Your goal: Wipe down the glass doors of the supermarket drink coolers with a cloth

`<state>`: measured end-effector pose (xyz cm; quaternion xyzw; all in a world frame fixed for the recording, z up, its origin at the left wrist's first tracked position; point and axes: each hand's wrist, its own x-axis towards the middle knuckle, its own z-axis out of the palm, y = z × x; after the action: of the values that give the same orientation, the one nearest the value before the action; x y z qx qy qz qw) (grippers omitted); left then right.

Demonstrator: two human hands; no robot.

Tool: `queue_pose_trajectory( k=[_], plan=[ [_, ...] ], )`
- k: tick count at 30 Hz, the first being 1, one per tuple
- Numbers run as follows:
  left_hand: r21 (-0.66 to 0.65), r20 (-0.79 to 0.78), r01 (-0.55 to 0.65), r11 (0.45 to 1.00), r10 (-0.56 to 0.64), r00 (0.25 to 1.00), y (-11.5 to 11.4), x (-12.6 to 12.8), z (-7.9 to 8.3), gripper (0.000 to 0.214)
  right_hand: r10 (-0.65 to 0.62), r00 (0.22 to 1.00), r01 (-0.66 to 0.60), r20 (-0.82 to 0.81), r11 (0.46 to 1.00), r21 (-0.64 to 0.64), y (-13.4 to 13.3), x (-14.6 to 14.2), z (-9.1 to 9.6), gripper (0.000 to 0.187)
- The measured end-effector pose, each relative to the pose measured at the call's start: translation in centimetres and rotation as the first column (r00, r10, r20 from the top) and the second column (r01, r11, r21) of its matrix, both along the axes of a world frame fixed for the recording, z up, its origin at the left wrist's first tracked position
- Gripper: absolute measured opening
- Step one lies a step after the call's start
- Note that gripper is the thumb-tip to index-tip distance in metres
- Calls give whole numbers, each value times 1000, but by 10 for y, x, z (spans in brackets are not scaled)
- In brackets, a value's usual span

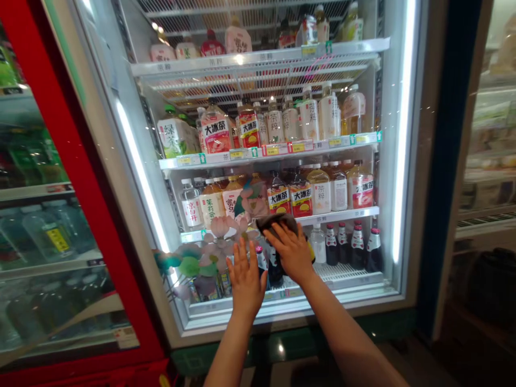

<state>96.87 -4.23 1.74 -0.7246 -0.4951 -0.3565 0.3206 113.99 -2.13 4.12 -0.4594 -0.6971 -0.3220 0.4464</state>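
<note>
My right hand [291,251] presses a dark cloth [278,220] against the glass door [342,317] of a lit drinks fridge. The cloth shows above and beside the fingers, with a bit of yellow at its right side; the palm hides the rest. To its left, my left hand [246,279] is up at the glass, palm forward and fingers stretched, with nothing in it. A lotus flower decal [221,228] in pink and green lies on the glass beside and above the left hand.
Behind the glass, bottled teas [278,199] stand on several white shelves [282,151], and dark bottles [357,247] stand at the bottom. A red-framed fridge [86,177] is at the left. Another shelf unit [489,183] stands at the right.
</note>
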Motion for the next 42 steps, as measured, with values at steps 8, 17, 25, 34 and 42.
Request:
queue_pose_trajectory(
  k=[8,17,25,34,42],
  plan=[
    [-111,-59,40,993,-46,997,-9,-2,6,88,-202,936,254,-288,954,157,2,54,-72,55],
    [-110,-48,116,987,-121,991,-8,26,5,88,-137,973,152,-187,986,68,3,84,-11,64],
    [-124,-84,154,980,-165,983,-1,32,-7,91,-192,928,244,-319,961,132,3,100,-81,63],
    [-127,-92,203,971,-216,972,-1,44,-2,89,-155,827,244,-541,965,96,3,161,-39,61],
    [-137,-95,235,962,-249,964,1,67,-13,91,-160,890,203,-426,978,55,-2,163,-76,56]
  ],
)
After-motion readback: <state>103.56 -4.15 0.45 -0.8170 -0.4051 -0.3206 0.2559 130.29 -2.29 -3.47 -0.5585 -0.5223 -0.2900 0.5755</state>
